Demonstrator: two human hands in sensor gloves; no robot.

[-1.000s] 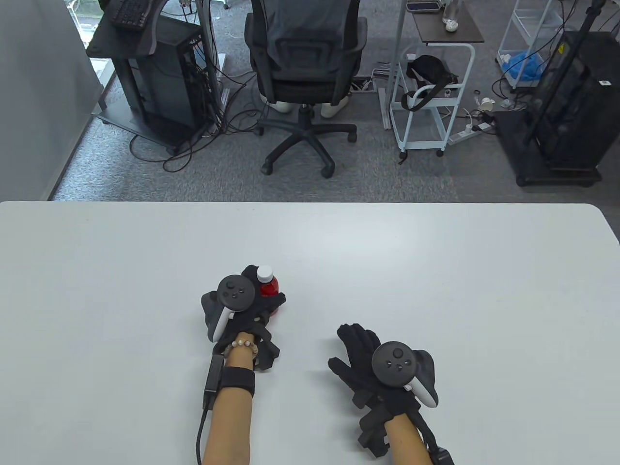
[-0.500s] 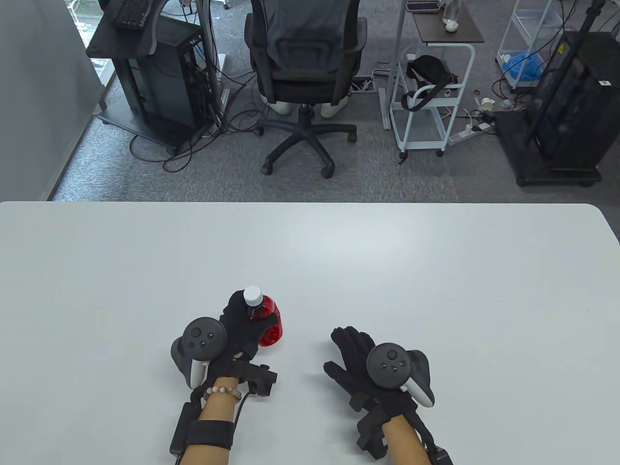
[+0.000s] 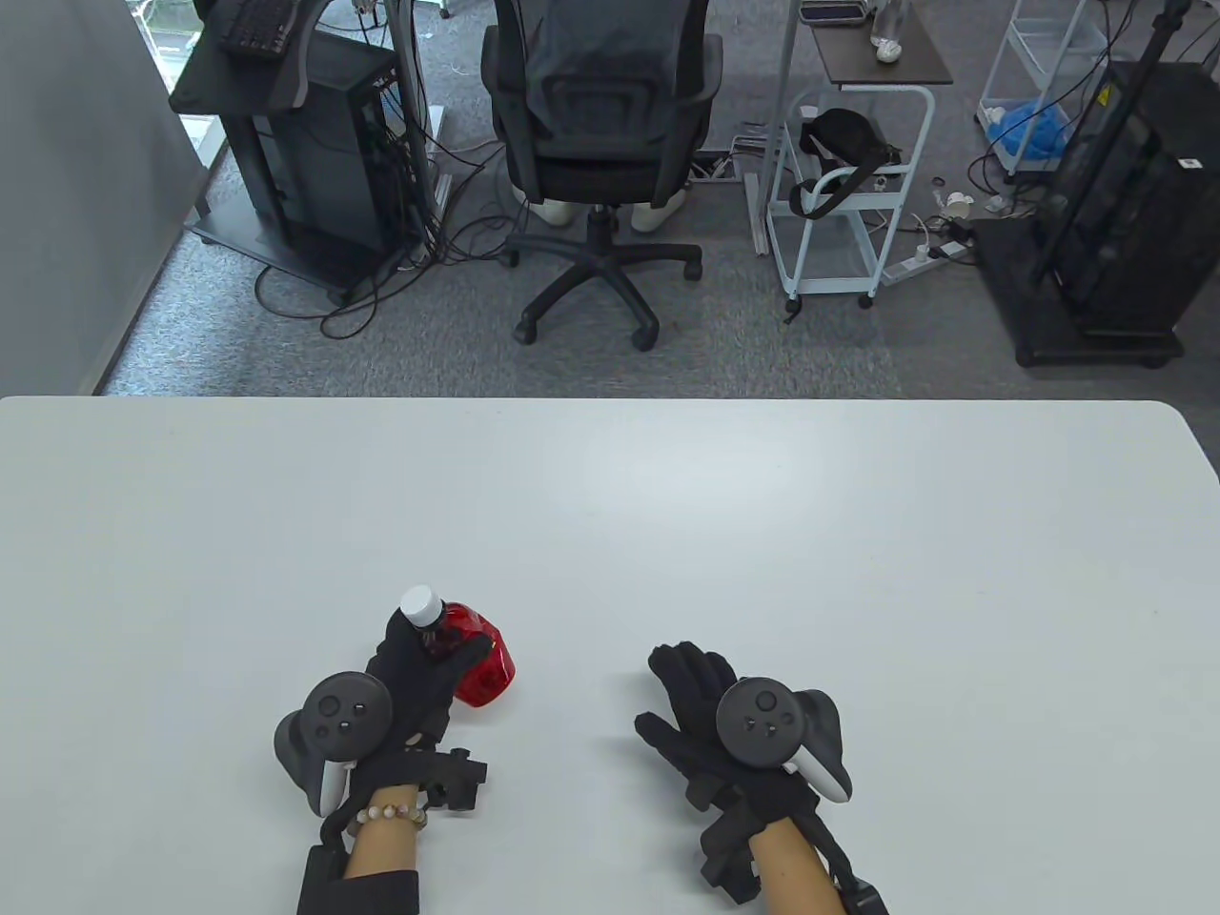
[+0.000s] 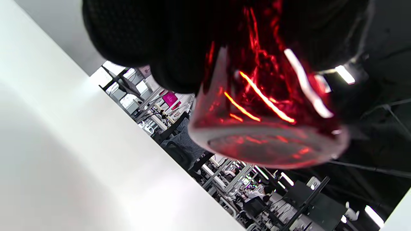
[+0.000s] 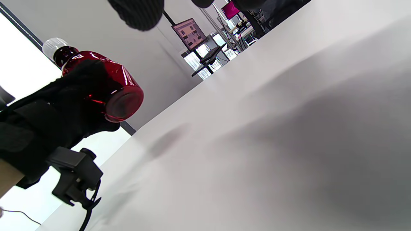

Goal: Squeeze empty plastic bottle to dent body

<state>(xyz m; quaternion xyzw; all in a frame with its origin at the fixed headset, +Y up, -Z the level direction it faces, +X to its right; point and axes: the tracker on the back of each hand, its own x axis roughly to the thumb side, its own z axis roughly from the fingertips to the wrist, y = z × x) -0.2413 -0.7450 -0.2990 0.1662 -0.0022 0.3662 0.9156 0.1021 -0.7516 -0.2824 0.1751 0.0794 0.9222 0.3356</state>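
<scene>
A small red see-through plastic bottle (image 3: pixel 477 658) with a white cap (image 3: pixel 420 604) is in my left hand (image 3: pixel 419 672), which grips its body and holds it tilted above the white table (image 3: pixel 610 515), cap up and to the left. In the left wrist view the bottle's base (image 4: pixel 266 144) fills the frame with my gloved fingers (image 4: pixel 179 41) wrapped over it. The right wrist view shows the bottle (image 5: pixel 106 86) lifted off the table in the left glove (image 5: pixel 54 112). My right hand (image 3: pixel 701 691) rests flat on the table, empty, to the bottle's right.
The table's far edge runs across the middle of the table view. Beyond it on the floor stand an office chair (image 3: pixel 600 124), a white cart (image 3: pixel 848 191) and a computer stand (image 3: pixel 295 143).
My left hand has carried the bottle toward me and to the left, lifting and tilting it. The right hand has barely moved.
</scene>
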